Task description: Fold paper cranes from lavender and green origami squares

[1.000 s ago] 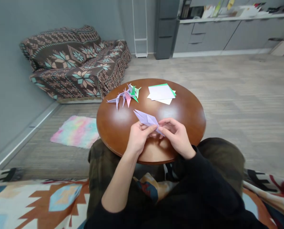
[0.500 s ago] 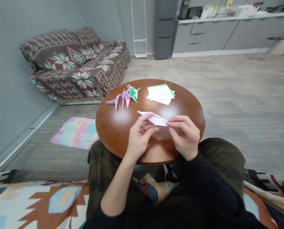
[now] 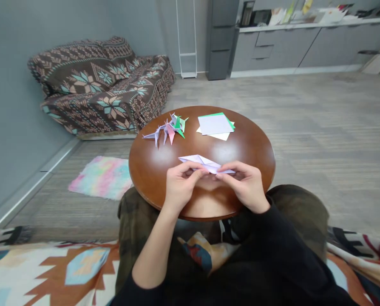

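A pale lilac sheet of folded origami paper (image 3: pixel 199 160) is held over the near half of the round brown table (image 3: pixel 158 182). It is long and narrow, with pointed ends to left and right. My left hand (image 3: pixel 182 182) pinches its lower edge between thumb and fingers, left of the middle. On the right side, my right hand (image 3: pixel 244 182) pinches the same paper, its thumb close to the left thumb. Part of the lower edge is hidden behind the fingers.
Several folded paper cranes (image 3: pixel 169 129) in lilac, pink and green stand at the table's back left. A stack of square paper sheets (image 3: pixel 215 124) lies at the back right. Beyond are a patterned sofa (image 3: pixel 103 89), a fluffy pastel rug (image 3: pixel 100 177) and grey kitchen cabinets (image 3: pixel 282 49).
Both hands have come down slightly and closer together. The paper now lies flatter and shows more of its length, and my right hand has shifted its grip inward from the right tip.
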A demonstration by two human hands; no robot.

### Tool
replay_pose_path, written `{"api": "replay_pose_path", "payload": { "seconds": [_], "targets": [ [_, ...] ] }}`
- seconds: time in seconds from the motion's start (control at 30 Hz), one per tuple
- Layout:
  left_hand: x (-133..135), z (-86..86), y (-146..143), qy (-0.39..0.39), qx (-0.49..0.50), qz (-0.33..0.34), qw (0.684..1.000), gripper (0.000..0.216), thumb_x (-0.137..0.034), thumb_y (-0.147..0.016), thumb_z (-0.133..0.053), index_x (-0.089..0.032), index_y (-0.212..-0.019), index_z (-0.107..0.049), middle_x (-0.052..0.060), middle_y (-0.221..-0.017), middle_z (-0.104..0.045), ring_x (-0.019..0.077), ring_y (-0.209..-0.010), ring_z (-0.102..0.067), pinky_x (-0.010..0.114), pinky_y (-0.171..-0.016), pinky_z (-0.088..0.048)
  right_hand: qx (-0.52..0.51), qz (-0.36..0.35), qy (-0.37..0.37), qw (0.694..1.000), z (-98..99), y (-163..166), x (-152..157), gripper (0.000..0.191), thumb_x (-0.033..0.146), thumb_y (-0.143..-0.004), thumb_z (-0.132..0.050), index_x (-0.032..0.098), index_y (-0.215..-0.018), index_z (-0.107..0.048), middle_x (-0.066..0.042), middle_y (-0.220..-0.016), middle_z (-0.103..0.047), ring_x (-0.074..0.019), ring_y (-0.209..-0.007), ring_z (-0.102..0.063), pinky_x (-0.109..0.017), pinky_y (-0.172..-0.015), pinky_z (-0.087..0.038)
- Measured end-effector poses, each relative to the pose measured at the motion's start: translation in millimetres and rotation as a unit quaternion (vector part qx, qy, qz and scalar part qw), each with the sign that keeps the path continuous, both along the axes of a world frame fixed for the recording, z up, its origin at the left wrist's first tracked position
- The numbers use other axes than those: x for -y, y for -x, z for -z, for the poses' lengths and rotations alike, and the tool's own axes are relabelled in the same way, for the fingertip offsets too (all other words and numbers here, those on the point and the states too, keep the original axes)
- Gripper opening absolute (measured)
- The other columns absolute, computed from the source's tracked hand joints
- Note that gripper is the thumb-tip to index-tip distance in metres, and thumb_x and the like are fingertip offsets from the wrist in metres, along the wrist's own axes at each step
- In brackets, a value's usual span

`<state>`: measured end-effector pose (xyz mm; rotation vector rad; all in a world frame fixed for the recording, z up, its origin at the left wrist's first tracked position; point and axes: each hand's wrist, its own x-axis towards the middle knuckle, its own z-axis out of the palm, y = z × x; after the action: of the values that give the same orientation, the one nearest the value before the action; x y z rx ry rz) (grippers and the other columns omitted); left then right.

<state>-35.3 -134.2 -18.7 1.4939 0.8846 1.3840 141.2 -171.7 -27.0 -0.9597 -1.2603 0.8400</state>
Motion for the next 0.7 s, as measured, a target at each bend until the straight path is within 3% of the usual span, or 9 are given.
{"api": "replay_pose_path", "payload": {
  "seconds": [0.23, 0.7],
  "targets": [
    [4, 0.4, -10, 0.053, 0.074, 0.001, 0.996, 0.017, -0.027, -0.079, -0.082, -0.015, -0.080, -0.071, 0.002, -0.073, -0.077, 0.0169, -0.068, -0.077, 0.026, -0.071, -0.065, -0.028, 0.032, -0.002, 0.999, -1.6, 7, 2, 0.009, 0.024, -0.083, -0.081, 0.020, -0.082, -0.073, -0.003, -0.078, -0.079, -0.0187, -0.072, -0.078, -0.029, -0.072, -0.066],
    [9, -6.5, -21, 0.031, 0.072, -0.036, 0.996, 0.019, -0.025, -0.080, -0.082, -0.014, -0.075, -0.067, 0.004, -0.070, -0.078, 0.0184, -0.064, -0.077, 0.025, -0.065, -0.064, -0.091, 0.038, 0.019, 0.995, -11.7, 10, 5, 0.020, 0.023, -0.080, -0.084, 0.019, -0.071, -0.066, -0.004, -0.080, -0.080, -0.0181, -0.069, -0.078, -0.029, -0.068, -0.066]
  ]
}}
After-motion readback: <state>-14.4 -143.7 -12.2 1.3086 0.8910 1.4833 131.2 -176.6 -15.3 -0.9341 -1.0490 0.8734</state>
